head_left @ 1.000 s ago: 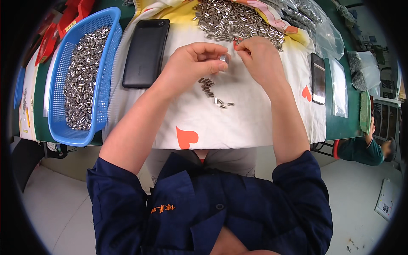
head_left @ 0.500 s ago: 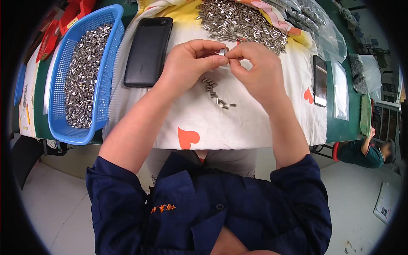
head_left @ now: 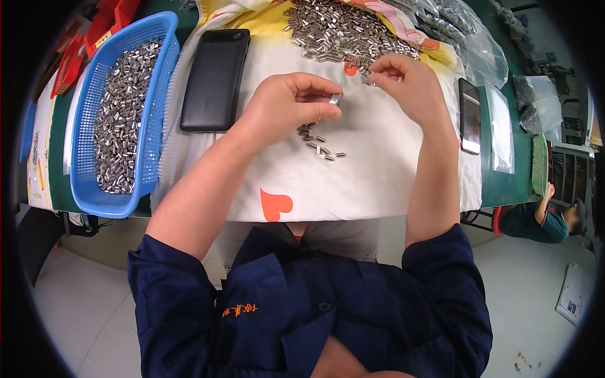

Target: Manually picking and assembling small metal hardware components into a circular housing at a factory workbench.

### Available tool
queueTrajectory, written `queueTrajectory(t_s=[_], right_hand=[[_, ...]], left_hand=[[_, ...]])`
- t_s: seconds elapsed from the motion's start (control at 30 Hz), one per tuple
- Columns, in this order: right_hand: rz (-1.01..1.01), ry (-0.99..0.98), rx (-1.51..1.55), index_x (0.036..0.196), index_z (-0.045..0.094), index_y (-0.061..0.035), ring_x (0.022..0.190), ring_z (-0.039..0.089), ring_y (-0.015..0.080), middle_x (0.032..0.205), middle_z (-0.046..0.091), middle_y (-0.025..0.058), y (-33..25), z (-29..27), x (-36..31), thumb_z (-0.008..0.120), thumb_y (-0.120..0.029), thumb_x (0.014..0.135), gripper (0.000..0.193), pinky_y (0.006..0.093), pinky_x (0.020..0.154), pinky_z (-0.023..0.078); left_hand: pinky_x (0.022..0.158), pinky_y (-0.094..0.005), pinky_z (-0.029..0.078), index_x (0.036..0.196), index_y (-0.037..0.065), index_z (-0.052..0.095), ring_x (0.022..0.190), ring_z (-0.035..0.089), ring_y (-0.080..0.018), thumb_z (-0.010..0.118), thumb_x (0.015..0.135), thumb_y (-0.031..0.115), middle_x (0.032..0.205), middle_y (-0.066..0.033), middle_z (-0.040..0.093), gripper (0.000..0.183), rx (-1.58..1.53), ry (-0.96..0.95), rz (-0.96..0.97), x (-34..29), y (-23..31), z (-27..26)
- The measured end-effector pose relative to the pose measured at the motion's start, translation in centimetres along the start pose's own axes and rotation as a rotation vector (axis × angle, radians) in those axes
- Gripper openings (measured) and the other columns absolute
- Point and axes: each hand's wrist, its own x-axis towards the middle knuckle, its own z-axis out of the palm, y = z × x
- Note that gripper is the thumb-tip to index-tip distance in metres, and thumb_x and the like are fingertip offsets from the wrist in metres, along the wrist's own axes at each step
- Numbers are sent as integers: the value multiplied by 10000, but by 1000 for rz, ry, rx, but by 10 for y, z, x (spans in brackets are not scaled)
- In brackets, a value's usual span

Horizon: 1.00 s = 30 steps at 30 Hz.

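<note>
Between the thumb and fingertips of my left hand (head_left: pixel 287 107) is a small shiny silver metal piece (head_left: pixel 335 99), held above the cloth. My right hand (head_left: pixel 409 85) is at the near edge of a large pile of small metal cylinders (head_left: pixel 343 31), its fingers bent into a pinch. One or more cylinders show right at those fingertips, but what lies inside the pinch is too small to make out. Below my left hand, several loose cylinders (head_left: pixel 320 148) lie scattered on the white cloth (head_left: pixel 353 189).
To the left stands a blue plastic basket (head_left: pixel 165 82) filled with similar cylinders. A black rectangular device (head_left: pixel 214 82) lies beside it, and a phone (head_left: pixel 469 116) on the right. Plastic bags (head_left: pixel 482 53) and red bins (head_left: pixel 116 22) sit farther back. A person (head_left: pixel 535 223) is at the far right.
My right hand has parted from my left and moved away to the pile's near edge. My left hand has shifted slightly nearer to me, still pinching the silver piece.
</note>
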Motion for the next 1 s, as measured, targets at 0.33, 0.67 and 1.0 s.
queueTrajectory(t_s=[0.33,0.67,1.0], right_hand=[[-185,150,-478,799,629,-50,762,562,286,774,598,121,9,24,3,581,-107,709,117,381,696,439],[-152,45,225,801,625,-32,669,578,151,740,619,67,-25,25,-7,599,-82,746,79,244,610,448],[-385,191,-58,809,632,-27,674,579,153,757,617,59,-30,41,-14,607,-69,733,90,258,609,451]], left_hand=[[650,-206,462,1022,13,589,751,567,-58,627,775,80,839,-15,621,258,-95,46,10,3,4,-3],[681,-204,460,1039,0,562,786,566,-81,637,776,90,869,-34,617,288,-220,104,2,3,2,-8],[679,-196,461,1001,-8,583,765,572,-81,646,765,69,857,-46,627,256,-160,143,30,2,1,-7]])
